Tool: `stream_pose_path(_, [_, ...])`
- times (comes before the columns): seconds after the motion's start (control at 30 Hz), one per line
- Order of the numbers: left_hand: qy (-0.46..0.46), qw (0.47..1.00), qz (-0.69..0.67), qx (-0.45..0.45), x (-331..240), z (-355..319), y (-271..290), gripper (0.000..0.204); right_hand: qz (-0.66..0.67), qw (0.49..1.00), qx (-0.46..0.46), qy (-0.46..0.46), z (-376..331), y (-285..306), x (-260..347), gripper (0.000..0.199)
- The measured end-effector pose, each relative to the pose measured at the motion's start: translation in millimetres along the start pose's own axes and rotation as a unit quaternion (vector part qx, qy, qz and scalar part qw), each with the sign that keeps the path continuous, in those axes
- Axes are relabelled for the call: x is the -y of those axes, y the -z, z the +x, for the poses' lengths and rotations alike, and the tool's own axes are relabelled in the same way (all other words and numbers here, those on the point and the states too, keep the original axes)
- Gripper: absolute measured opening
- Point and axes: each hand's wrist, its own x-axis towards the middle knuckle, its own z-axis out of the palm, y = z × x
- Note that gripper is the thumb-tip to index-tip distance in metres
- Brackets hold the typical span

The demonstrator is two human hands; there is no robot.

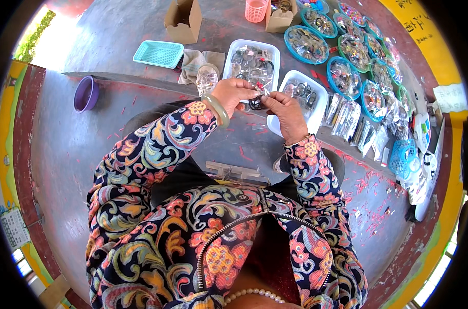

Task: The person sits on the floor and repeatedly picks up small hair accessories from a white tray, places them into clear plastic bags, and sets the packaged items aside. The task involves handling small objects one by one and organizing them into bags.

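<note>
Fingers pinched together, my left hand (231, 96) and my right hand (289, 114) meet over the two white trays. Between their fingertips is a small clear plastic packet (265, 92) with something red at its top. A dark loop, perhaps a hair tie (255, 104), hangs just below the left fingertips. Behind my hands, a white tray (277, 51) holds several bagged dark loops and trinkets. Under my right hand is a second white tray (322, 105) with more dark rings in clear bags. The fingers partly hide the packet.
Blue and green round baskets (329, 61) of bagged trinkets fill the right side, with clear packets (342, 116) before them. A turquoise basket (158, 54), cardboard box (183, 20) and grey cloth (193, 62) lie left. A purple basin (86, 95) stands lower left, below the step.
</note>
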Motion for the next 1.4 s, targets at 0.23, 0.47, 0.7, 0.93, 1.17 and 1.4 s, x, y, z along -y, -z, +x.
stream_pose_path(0.23, [0.022,0.998,-0.036,0.041,-4.9,-6.8,-4.2,0.013,0.128,0.991,0.001,-0.022,1.2,-0.4,-1.4,0.01])
stream_pose_path(0.47, [0.053,0.993,-0.03,0.103,-1.6,-5.2,-5.1,0.016,0.176,0.984,0.009,0.001,3.2,3.8,-7.8,0.005])
stream_pose_path(0.7, [0.061,0.992,-0.042,0.106,-0.8,-5.7,-5.9,0.017,0.153,0.988,-0.005,0.02,4.2,3.3,-9.9,0.004])
stream_pose_path(0.93, [0.068,0.994,-0.036,0.078,2.3,-1.7,-4.1,0.015,0.142,0.99,-0.018,0.013,1.4,-1.0,-10.6,0.005])
stream_pose_path(1.17, [0.035,0.994,-0.04,0.098,5.0,0.7,-2.6,0.016,0.062,0.997,-0.043,-0.017,2.0,-2.5,-5.2,0.017])
stream_pose_path(1.4, [0.058,0.989,0.009,0.138,0.7,-4.7,-4.6,0.018,0.077,0.992,-0.095,0.033,3.4,1.2,-9.2,0.018])
